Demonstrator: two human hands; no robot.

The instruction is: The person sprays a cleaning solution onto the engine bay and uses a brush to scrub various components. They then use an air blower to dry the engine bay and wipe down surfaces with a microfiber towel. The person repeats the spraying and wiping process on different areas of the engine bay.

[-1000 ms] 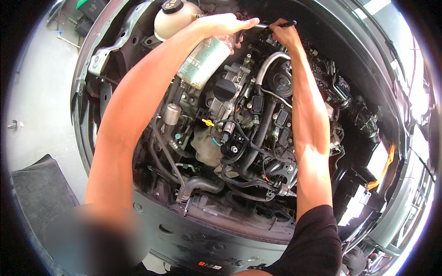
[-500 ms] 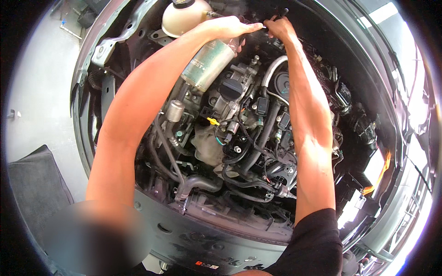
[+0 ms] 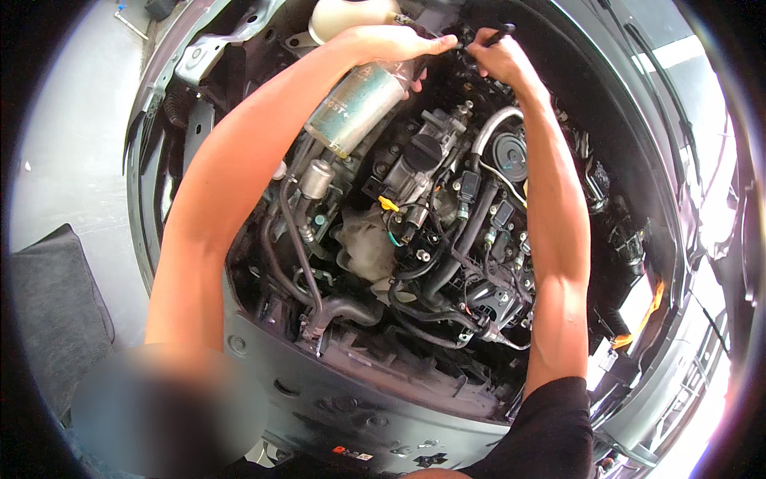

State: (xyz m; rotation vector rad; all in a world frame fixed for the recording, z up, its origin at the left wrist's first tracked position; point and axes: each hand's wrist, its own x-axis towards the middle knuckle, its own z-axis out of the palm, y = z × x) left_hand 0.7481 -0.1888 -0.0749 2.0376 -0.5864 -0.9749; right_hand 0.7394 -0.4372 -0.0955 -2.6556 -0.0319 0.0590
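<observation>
At the far side of the open engine bay, my left hand is wrapped round the upper end of a silver-green cylinder, like a can or bottle with a printed label. The cylinder slants down toward me, and my thumb stretches away from it to the right. Just right of that thumb, my right hand is closed round a tool with a black handle. The tool's working end is hidden in the dark behind my fingers. Both forearms reach over the engine.
Left of my left hand sits a cream reservoir tank. Below lie a black oil filler cap, a yellow dipstick handle, hoses and wiring. The front crossmember runs along the near edge. A dark mat lies at the left.
The engine bay has shifted right in the picture as my head moved. The black handle in my right hand now points more to the right. Both hands keep their hold.
</observation>
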